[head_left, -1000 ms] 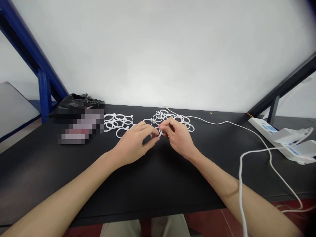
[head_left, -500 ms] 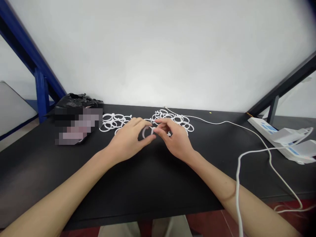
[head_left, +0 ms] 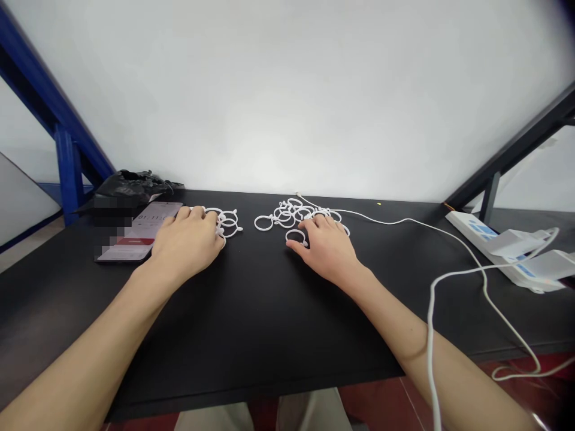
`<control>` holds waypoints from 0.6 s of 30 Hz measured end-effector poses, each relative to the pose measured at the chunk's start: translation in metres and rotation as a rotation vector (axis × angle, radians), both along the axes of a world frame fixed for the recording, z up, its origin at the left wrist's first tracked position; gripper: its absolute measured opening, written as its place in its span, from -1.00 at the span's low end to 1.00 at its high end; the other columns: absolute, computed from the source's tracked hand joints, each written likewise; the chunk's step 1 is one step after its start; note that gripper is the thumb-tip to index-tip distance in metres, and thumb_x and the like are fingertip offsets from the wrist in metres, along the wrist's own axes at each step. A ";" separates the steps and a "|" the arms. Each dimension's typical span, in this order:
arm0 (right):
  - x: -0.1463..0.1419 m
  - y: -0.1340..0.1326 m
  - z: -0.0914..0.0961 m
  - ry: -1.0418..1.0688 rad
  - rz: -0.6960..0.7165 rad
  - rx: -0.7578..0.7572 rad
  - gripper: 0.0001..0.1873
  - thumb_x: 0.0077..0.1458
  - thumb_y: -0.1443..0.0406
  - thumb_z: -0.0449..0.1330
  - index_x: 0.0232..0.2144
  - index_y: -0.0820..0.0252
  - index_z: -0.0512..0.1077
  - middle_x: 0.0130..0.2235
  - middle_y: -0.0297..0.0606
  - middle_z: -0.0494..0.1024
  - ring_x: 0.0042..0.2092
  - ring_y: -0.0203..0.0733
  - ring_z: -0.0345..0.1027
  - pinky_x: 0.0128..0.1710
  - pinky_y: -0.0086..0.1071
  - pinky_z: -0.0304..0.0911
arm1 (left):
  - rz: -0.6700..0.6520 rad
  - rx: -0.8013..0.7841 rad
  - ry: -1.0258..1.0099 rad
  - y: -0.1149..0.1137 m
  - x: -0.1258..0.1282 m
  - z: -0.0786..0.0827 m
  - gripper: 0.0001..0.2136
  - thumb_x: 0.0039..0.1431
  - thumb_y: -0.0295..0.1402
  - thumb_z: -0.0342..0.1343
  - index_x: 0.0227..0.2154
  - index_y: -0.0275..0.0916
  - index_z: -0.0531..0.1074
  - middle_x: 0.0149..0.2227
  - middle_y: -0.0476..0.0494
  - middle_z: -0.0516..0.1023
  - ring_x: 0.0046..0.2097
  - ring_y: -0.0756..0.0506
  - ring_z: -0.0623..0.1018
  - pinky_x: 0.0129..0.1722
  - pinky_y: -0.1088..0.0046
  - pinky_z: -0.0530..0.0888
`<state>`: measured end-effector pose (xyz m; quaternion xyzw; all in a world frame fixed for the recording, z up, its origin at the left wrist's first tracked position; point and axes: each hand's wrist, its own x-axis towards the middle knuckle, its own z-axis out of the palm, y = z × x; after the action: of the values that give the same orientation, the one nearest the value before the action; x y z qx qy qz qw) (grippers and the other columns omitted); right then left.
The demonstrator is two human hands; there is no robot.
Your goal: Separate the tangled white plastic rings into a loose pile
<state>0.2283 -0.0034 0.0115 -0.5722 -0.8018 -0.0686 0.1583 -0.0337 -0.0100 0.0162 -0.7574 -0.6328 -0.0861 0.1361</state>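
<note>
Left hand (head_left: pixel 188 240) palm-down, fingers loose, gripping nothing, over the left ring cluster (head_left: pixel 227 220): thin white plastic hoops. Right hand (head_left: pixel 330 250) flat and released on the right ring cluster (head_left: pixel 291 213), far centre of matte black table (head_left: pixel 269 311).

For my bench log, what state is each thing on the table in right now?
Left hand: open, palm down on left rings.
Right hand: open, palm down at right rings.
Left rings: flat, heaped.
Right rings: flat, tangled heap.
Single ring: flat, beside right thumb.
Phone: face up, screen lit.
Bag: crumpled.
Cable: slack.
Power strip: adapters plugged in.
</note>
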 end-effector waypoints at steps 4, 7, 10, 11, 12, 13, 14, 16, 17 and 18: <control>0.003 0.001 0.002 -0.034 -0.019 -0.046 -0.57 0.13 0.01 0.18 -0.14 0.24 0.47 -0.14 0.00 0.54 -0.04 0.20 0.32 -0.01 0.07 0.20 | 0.018 -0.009 0.013 -0.001 -0.002 0.001 -0.76 0.15 -0.35 -0.05 -0.18 -0.34 0.42 -0.19 -0.43 0.47 -0.06 -0.47 0.45 -0.24 -0.02 0.40; 0.004 -0.001 0.004 -0.062 -0.010 -0.080 -0.63 0.14 0.09 0.17 -0.14 0.24 0.48 -0.12 -0.01 0.54 -0.04 0.16 0.32 0.02 0.04 0.19 | 0.043 -0.029 0.014 0.000 -0.001 0.001 -0.74 0.13 -0.34 -0.03 -0.17 -0.31 0.44 -0.16 -0.42 0.48 -0.04 -0.47 0.45 -0.20 -0.02 0.39; 0.002 -0.003 0.004 -0.103 0.014 -0.088 -0.69 0.17 0.25 0.11 -0.08 0.27 0.47 -0.10 -0.03 0.54 -0.03 0.10 0.33 0.03 -0.03 0.19 | 0.074 -0.047 0.028 -0.001 0.003 0.002 -0.72 0.11 -0.34 -0.01 -0.15 -0.29 0.46 -0.12 -0.42 0.49 -0.02 -0.45 0.44 -0.15 0.02 0.39; 0.002 -0.003 0.004 -0.116 0.030 -0.088 -0.69 0.18 0.30 0.08 -0.06 0.28 0.46 -0.09 -0.03 0.53 -0.03 0.08 0.33 0.03 -0.05 0.19 | 0.078 -0.053 0.045 -0.001 0.004 0.003 -0.71 0.12 -0.34 -0.02 -0.13 -0.30 0.46 -0.10 -0.42 0.49 -0.01 -0.43 0.44 -0.13 0.04 0.39; 0.001 -0.003 0.004 -0.125 0.046 -0.088 -0.69 0.19 0.35 0.06 -0.05 0.28 0.46 -0.09 -0.04 0.53 -0.03 0.06 0.33 0.03 -0.06 0.20 | 0.084 -0.053 0.061 -0.002 0.005 0.005 -0.70 0.13 -0.35 -0.04 -0.12 -0.30 0.45 -0.09 -0.41 0.48 0.00 -0.42 0.44 -0.13 0.06 0.39; 0.000 -0.003 0.003 -0.127 0.061 -0.089 -0.68 0.19 0.38 0.04 -0.04 0.28 0.45 -0.09 -0.05 0.53 -0.04 0.04 0.34 0.02 -0.07 0.20 | 0.089 -0.047 0.073 -0.002 0.006 0.006 -0.69 0.15 -0.36 -0.05 -0.10 -0.31 0.44 -0.09 -0.40 0.48 0.00 -0.41 0.43 -0.13 0.08 0.39; 0.000 -0.002 0.002 -0.120 0.076 -0.089 -0.67 0.19 0.39 0.03 -0.03 0.29 0.45 -0.09 -0.06 0.53 -0.05 0.03 0.34 0.01 -0.08 0.21 | 0.090 -0.034 0.075 -0.002 0.008 0.008 -0.68 0.16 -0.37 -0.07 -0.08 -0.31 0.44 -0.08 -0.39 0.48 0.00 -0.40 0.43 -0.13 0.08 0.39; -0.001 -0.001 0.001 -0.075 0.120 -0.074 -0.67 0.20 0.40 0.04 -0.01 0.30 0.43 -0.10 -0.06 0.52 -0.07 0.01 0.34 0.00 -0.10 0.23 | 0.068 0.016 0.041 -0.002 0.012 0.010 -0.66 0.17 -0.40 -0.10 -0.04 -0.31 0.42 -0.05 -0.36 0.48 0.01 -0.38 0.42 -0.11 0.08 0.39; -0.002 -0.001 0.000 -0.039 0.151 -0.056 -0.68 0.20 0.40 0.04 -0.01 0.30 0.42 -0.11 -0.06 0.52 -0.08 -0.01 0.34 0.00 -0.12 0.24 | 0.030 0.043 0.003 -0.002 0.014 0.011 -0.66 0.18 -0.41 -0.11 -0.03 -0.30 0.41 -0.04 -0.33 0.48 0.01 -0.36 0.41 -0.09 0.09 0.39; -0.003 -0.001 0.000 0.002 0.190 -0.033 -0.69 0.21 0.40 0.05 -0.02 0.30 0.41 -0.11 -0.06 0.51 -0.09 -0.02 0.34 -0.01 -0.13 0.26 | -0.032 0.067 -0.047 -0.002 0.017 0.012 -0.66 0.19 -0.42 -0.11 -0.02 -0.29 0.41 -0.02 -0.30 0.48 0.02 -0.34 0.41 -0.06 0.10 0.38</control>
<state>0.2255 -0.0047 0.0115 -0.4961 -0.8533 -0.0395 0.1557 -0.0163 -0.0121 0.0279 -0.7603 -0.6203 -0.1274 0.1450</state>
